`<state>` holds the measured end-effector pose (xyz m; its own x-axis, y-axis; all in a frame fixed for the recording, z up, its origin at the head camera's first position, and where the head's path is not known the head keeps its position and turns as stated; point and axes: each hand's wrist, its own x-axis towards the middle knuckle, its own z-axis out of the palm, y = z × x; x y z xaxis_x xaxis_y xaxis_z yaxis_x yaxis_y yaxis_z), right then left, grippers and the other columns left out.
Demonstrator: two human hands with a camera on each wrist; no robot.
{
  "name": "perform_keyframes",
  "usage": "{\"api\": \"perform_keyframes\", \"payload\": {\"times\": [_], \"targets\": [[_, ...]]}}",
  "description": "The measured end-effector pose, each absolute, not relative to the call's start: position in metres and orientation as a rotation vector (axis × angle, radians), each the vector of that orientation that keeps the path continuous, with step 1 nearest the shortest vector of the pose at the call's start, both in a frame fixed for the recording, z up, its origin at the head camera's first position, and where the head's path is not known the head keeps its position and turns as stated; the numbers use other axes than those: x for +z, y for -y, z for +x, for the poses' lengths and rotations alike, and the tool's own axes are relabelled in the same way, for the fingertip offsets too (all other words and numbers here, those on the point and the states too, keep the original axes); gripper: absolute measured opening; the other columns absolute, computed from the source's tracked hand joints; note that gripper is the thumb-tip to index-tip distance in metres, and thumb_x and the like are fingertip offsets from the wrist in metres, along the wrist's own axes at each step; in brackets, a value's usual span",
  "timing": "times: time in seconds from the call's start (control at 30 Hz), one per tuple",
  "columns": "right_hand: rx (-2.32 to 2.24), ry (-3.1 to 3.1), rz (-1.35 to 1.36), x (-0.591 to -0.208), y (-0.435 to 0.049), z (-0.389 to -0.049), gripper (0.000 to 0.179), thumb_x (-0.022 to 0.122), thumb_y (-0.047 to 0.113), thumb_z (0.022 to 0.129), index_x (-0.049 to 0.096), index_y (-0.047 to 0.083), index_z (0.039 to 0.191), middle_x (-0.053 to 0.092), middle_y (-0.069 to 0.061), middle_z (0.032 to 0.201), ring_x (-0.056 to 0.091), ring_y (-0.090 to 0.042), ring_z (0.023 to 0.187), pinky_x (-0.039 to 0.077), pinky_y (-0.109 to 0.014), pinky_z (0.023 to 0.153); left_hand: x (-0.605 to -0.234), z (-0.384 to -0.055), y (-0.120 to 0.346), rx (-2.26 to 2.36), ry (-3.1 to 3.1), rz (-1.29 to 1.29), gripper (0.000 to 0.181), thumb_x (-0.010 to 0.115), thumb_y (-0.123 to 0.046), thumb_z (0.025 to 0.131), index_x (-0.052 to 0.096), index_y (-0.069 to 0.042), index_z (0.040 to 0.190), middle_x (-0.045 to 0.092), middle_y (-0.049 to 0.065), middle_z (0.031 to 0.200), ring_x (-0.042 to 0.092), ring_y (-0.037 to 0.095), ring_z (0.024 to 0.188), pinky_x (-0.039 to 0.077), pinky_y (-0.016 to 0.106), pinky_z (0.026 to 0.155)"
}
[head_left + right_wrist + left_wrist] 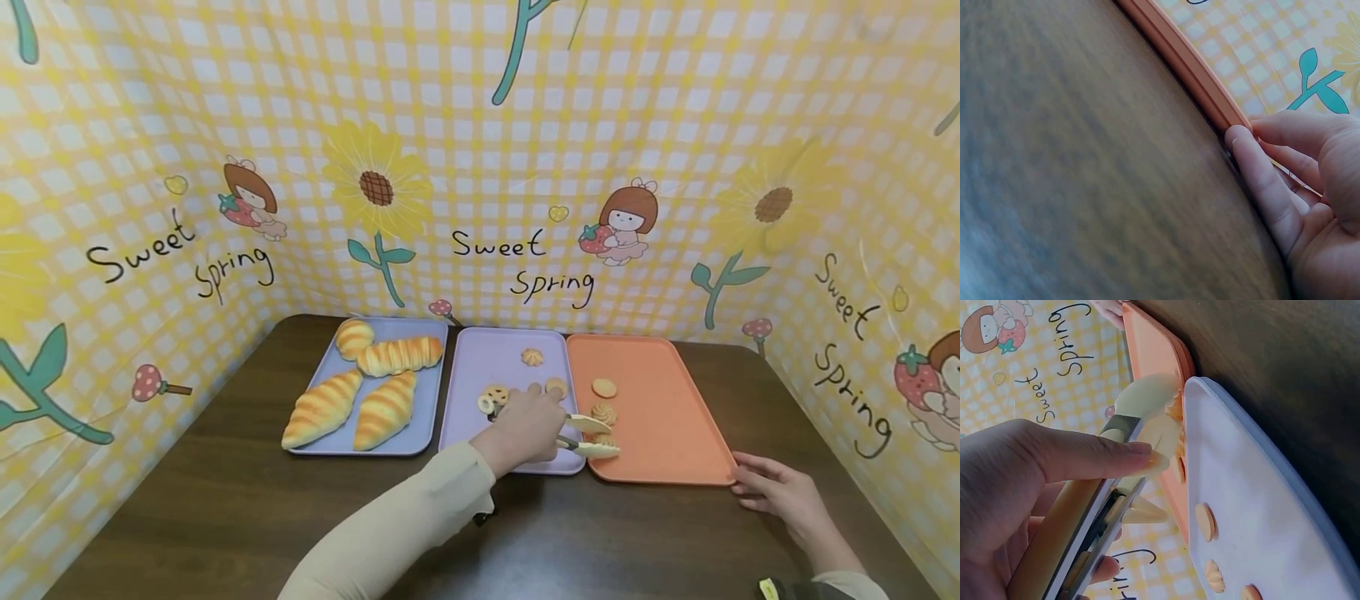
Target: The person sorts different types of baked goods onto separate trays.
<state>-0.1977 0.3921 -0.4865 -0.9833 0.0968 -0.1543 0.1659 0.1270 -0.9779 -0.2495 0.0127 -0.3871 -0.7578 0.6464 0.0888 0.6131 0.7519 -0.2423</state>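
Note:
My left hand (pixel 528 423) reaches over the purple tray (pixel 465 358) and grips a pair of tongs (pixel 1063 540) with pale tips. Those tips lie over the left edge of the orange tray (pixel 660 408), around a cookie (pixel 603 439) near its front; whether they pinch it cannot be made out. Behind it on that tray are a swirl cookie (pixel 603 412) and a smooth round cookie (pixel 604 388). My right hand (pixel 783 496) pinches the orange tray's front right corner between thumb and finger, as the right wrist view shows.
On the purple tray lie a flower-shaped cookie (pixel 532 357), a round cookie (pixel 557 385) and a cookie with holes (pixel 495 392), partly behind the left hand. Further left, a blue tray (pixel 427 421) carries several breads (pixel 386 410). A checked cloth (pixel 480 167) surrounds the dark table (pixel 225 492).

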Motion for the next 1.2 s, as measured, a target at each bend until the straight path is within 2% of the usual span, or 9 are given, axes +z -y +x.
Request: {"api": "perform_keyframes", "payload": {"times": [0.23,0.6,0.73,0.97,1.2], "targets": [[-2.020,-2.323,0.252,-0.488,-0.393,-0.197,0.040,0.062,0.003,0.097,0.070,0.041,0.088,0.072,0.010,0.083,0.068,-0.009,0.074,0.057,-0.028,0.065,-0.391,-0.248,-0.009,0.308,2.739,-1.000,0.016,0.075,-0.032,0.084,0.076,-0.018,0.091,0.062,0.001,0.101,0.056,0.019,0.079,0.051,0.038,0.061],[-2.016,-2.334,0.257,-0.487,-0.392,-0.196,0.040,0.064,0.004,0.096,0.071,0.042,0.088,0.072,0.011,0.084,0.068,-0.008,0.074,0.057,-0.028,0.065,-0.394,-0.244,-0.004,0.330,2.625,-1.033,0.008,0.074,-0.026,0.085,0.076,-0.020,0.089,0.062,0.001,0.098,0.054,0.018,0.075,0.050,0.036,0.057],[-2.019,-2.338,0.258,-0.487,-0.392,-0.196,0.039,0.064,0.005,0.096,0.072,0.042,0.088,0.072,0.011,0.084,0.068,-0.009,0.074,0.057,-0.028,0.065,-0.396,-0.242,-0.002,0.349,2.574,-1.038,0.010,0.073,-0.026,0.087,0.077,-0.021,0.094,0.063,-0.001,0.099,0.055,0.017,0.075,0.049,0.034,0.055],[-2.015,-2.343,0.250,-0.488,-0.393,-0.196,0.038,0.064,0.005,0.096,0.072,0.042,0.089,0.072,0.010,0.084,0.068,-0.009,0.074,0.057,-0.028,0.064,-0.403,-0.240,0.001,0.350,2.510,-1.050,0.015,0.070,-0.024,0.090,0.078,-0.023,0.102,0.065,-0.003,0.103,0.058,0.017,0.080,0.050,0.035,0.058],[-2.008,-2.349,0.255,-0.487,-0.393,-0.196,0.037,0.065,0.006,0.096,0.071,0.042,0.089,0.072,0.009,0.084,0.068,-0.009,0.074,0.057,-0.028,0.065,-0.406,-0.240,0.005,0.358,2.461,-1.057,0.015,0.067,-0.023,0.094,0.078,-0.025,0.105,0.064,-0.006,0.096,0.056,0.016,0.078,0.048,0.033,0.056]]}}
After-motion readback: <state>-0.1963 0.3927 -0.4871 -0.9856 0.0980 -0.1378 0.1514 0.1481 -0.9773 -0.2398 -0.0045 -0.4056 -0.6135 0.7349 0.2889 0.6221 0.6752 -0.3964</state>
